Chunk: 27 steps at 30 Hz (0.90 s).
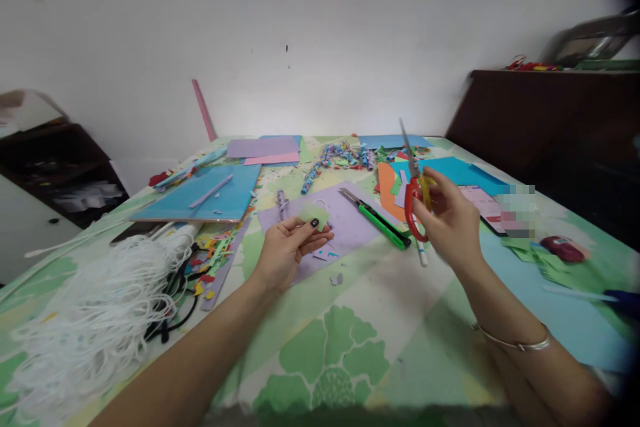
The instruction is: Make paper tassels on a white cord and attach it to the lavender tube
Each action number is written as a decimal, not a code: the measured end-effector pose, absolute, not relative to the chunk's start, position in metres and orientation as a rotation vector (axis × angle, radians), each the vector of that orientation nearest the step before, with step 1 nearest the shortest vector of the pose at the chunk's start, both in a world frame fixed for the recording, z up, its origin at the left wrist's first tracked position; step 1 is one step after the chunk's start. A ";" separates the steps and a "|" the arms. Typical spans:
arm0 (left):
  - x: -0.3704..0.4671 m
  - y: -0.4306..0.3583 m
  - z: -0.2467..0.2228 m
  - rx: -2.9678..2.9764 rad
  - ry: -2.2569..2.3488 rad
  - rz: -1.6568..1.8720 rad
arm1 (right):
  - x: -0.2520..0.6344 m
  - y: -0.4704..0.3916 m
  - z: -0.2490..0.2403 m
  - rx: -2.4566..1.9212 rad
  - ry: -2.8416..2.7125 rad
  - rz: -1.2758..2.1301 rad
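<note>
Near the middle of the table, my left hand [290, 245] pinches a small pale green paper piece [315, 217] between thumb and fingers. To the right, my right hand [447, 213] holds scissors [411, 170] by their red and yellow handles, with the blades pointing up and looking closed. Under and beyond my left hand lies a purple paper sheet [350, 233]. A green utility knife [383, 219] rests on that sheet, its blade end toward the upper left. Small purple scraps [337, 279] lie just in front of the sheet.
A heap of white cord [100, 327] covers the left front. Behind it are a blue folder [205, 190] and colourful scraps [210, 260]. Curled paper pieces [345, 155] sit at the back. A phone [483, 207] and light blue paper [540, 300] are on the right.
</note>
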State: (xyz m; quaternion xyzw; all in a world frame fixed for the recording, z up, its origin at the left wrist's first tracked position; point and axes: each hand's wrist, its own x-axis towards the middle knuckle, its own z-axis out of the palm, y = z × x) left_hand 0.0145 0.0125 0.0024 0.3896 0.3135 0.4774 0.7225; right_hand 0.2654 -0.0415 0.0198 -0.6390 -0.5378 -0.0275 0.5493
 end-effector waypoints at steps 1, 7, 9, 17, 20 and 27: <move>0.014 0.012 0.002 0.871 0.694 1.048 | 0.265 -0.042 0.021 -1.446 -1.215 0.029; 0.011 0.011 0.000 0.953 0.736 1.088 | 0.245 -0.047 0.025 -1.262 -1.029 0.675; 0.011 0.012 0.000 0.936 0.736 1.125 | 0.235 -0.049 0.021 -1.267 -1.100 0.795; 0.013 0.010 0.004 0.862 0.656 1.171 | 0.213 -0.063 0.017 -1.373 -1.534 1.035; 0.013 0.007 0.007 0.888 0.652 1.157 | 0.207 -0.067 0.021 -1.384 -1.590 1.078; 0.014 0.002 0.006 0.968 0.702 1.093 | 0.198 -0.070 0.021 -1.364 -1.539 1.196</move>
